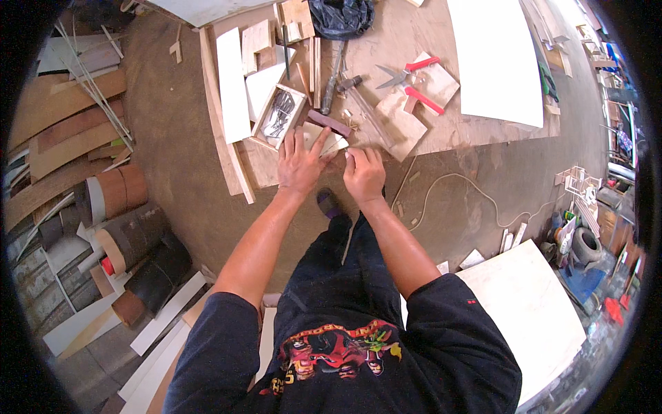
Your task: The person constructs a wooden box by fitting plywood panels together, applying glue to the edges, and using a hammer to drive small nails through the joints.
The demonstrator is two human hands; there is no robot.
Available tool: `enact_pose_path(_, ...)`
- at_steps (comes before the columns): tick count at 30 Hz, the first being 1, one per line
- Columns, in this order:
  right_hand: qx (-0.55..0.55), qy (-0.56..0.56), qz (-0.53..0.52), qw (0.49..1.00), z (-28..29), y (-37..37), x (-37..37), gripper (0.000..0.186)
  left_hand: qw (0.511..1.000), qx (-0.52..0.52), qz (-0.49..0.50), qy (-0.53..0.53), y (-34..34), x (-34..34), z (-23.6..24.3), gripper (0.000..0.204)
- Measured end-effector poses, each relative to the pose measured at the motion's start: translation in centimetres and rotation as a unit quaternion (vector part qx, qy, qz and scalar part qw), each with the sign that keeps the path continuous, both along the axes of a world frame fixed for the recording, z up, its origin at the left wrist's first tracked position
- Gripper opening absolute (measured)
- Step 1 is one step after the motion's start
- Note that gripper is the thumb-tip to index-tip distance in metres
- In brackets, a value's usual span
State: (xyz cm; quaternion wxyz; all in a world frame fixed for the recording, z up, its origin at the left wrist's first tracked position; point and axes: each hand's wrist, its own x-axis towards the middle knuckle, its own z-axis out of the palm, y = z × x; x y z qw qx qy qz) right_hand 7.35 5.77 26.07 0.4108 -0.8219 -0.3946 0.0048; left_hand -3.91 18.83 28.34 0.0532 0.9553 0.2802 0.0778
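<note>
My left hand (301,162) lies at the front edge of the wooden worktable, its fingers stretched and spread over a small pale wood piece (334,143). Close to the right end of that piece is my right hand (364,172), fingers curled in and thumb pressed to them; what they pinch, if anything, is too small to make out. Just beyond my left hand sits an open wooden box (278,116) of nails. A reddish-brown block (329,123) lies beyond the pale piece. The hammer (365,103) rests farther right, its handle slanting toward the table's front edge.
Red-handled snips (410,79) lie on plywood offcuts (401,127). A long metal tool (334,77) and a black plastic bag (341,17) are farther back. White panels (498,62) flank the work area. A pale cord (452,174) curves across the floor at right.
</note>
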Motion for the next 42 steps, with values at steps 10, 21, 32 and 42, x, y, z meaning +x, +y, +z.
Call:
enact_pose_path(10,-0.033,-0.013,-0.016,0.999,-0.5,0.3,-0.7,0.01,0.998,0.004,-0.069,0.007,0.6,-0.3,-1.9,0.066)
enact_pose_path(21,-0.048,-0.005,-0.021,0.999,0.8,0.3,-1.0,0.015,0.998,0.005,-0.069,0.014,0.9,-0.6,-3.1,0.063)
enact_pose_path(32,-0.063,-0.022,0.011,0.998,-0.7,-0.4,-0.1,0.016,0.994,0.036,-0.08,0.058,0.7,-0.1,-2.7,0.067)
enact_pose_path(42,-0.112,0.101,0.046,0.988,5.3,10.7,6.1,0.033,0.988,0.03,-0.097,0.112,1.1,-0.6,-3.4,0.063)
